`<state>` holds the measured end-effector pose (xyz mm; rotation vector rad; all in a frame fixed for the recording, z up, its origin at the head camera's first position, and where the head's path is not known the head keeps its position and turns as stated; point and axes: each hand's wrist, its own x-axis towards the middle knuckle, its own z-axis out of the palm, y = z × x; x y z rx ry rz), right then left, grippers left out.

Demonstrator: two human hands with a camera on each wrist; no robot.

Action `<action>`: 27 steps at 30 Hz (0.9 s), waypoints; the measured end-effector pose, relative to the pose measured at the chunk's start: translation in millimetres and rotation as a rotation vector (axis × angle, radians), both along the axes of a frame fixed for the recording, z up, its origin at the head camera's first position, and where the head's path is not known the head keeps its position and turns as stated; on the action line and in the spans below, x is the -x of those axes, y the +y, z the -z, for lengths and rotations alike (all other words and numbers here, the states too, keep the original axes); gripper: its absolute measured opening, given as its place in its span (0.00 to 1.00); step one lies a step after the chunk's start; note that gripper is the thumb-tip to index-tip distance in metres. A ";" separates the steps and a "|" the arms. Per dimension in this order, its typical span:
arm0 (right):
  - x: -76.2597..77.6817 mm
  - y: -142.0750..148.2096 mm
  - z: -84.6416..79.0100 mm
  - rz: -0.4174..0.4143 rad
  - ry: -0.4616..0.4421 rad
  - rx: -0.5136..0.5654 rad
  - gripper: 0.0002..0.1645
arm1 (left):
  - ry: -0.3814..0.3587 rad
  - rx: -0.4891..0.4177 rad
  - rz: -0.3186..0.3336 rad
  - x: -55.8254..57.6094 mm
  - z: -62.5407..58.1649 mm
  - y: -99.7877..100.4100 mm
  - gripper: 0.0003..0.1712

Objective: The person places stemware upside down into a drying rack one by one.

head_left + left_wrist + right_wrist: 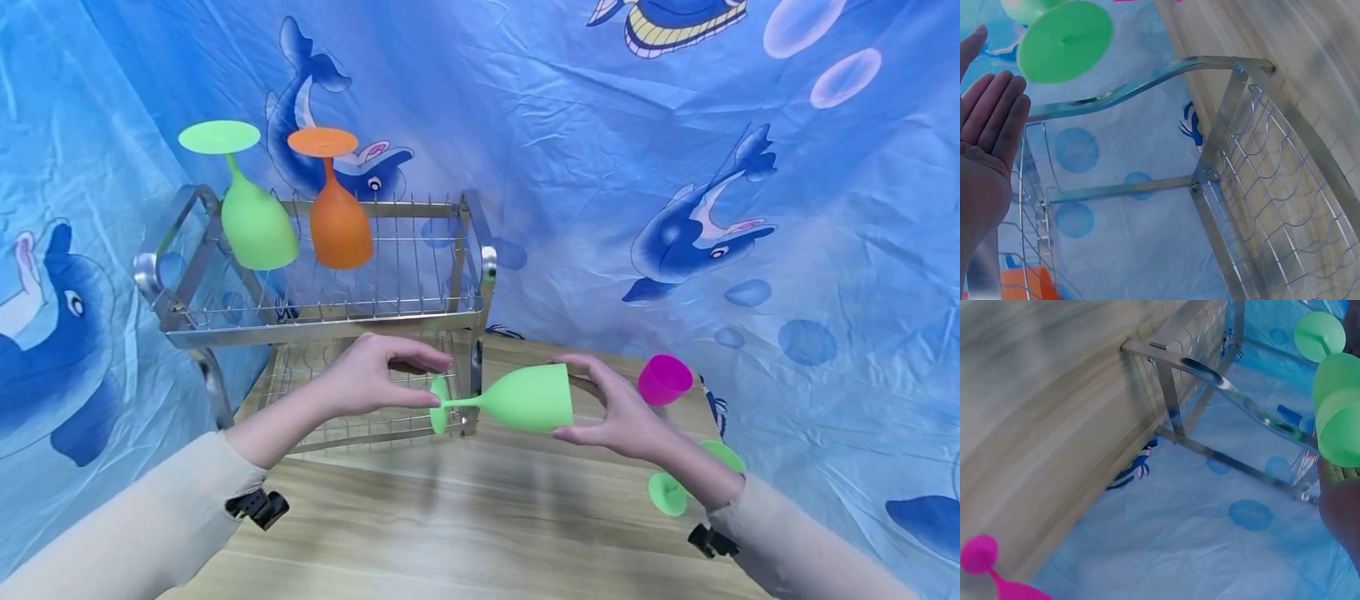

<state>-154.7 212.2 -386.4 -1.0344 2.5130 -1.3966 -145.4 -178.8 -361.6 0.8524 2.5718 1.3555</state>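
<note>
A staged dish-drying set: steel rack (322, 283) on a wooden table (465, 517), dolphin-print cloth (675, 167) draped all round.

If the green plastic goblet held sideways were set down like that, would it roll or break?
The green plastic goblet would probably roll in an arc, since its bowl is wider than its foot. It looks opaque and matte, so breakage seems unlikely. The right hand spans the bowl with fingertips only, suggesting it is light.

Bright, even light, blue cast from the backdrop (570, 150). Soft shadows on the table (480, 508) at lower centre. Glare on the rack (322, 321) rails. Head view sharp, bowed at edges. Both wrist views blurred on the wood, upper right and upper left.
</note>
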 end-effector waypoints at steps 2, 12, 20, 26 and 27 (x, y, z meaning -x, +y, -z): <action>-3.6 5.8 5.7 0.013 -0.047 0.066 0.56 | -0.010 -0.017 -0.002 -2.3 2.1 -4.1 0.30; -21.0 14.7 27.2 -0.019 -0.204 0.359 0.49 | -0.108 -0.158 -0.083 -13.7 35.2 -21.8 0.31; -32.7 -6.5 37.8 -0.039 -0.336 0.566 0.46 | -0.232 -0.451 -0.026 -19.6 79.1 21.0 0.34; -40.0 -24.0 47.1 -0.044 -0.402 0.643 0.44 | -0.241 -0.666 0.054 -17.8 84.8 57.4 0.40; -40.9 -26.6 48.2 -0.045 -0.412 0.655 0.44 | -0.251 -0.699 0.064 -17.7 83.2 61.4 0.43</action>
